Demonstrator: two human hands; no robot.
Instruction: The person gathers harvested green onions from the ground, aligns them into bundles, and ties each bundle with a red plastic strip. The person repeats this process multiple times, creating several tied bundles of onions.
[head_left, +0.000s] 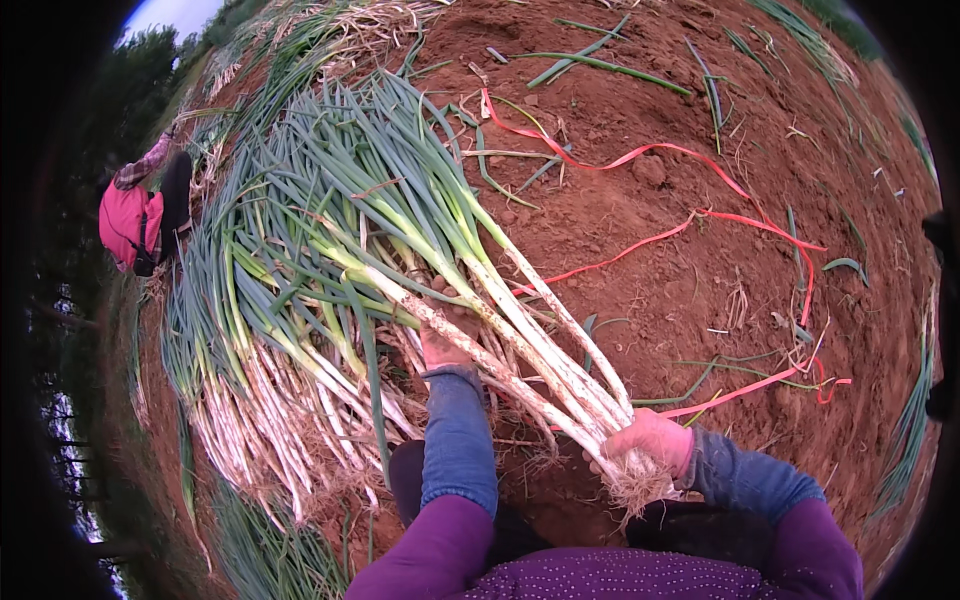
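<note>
A bunch of long-stalked green onions (517, 322) slants across the middle, its white shanks spotted with soil. My right hand (651, 444) grips it at the lower end, just above the tangled roots (637, 484). Farther up the shanks, my left hand (448, 341) holds the bunch from below, its fingers partly hidden by the stalks. To the left lies a big heap of green onions (255, 405), white ends towards me and green leaves pointing away. Red plastic tape (637, 154) runs loosely over the soil at the right, and a strand of it passes behind the bunch.
Reddish bare soil (675, 300) carries scattered cut leaves (600, 67). More green onions (277, 540) lie at the lower left and along the right rim (904, 442). At the far left a person in a pink top (131, 221) crouches by the onion row.
</note>
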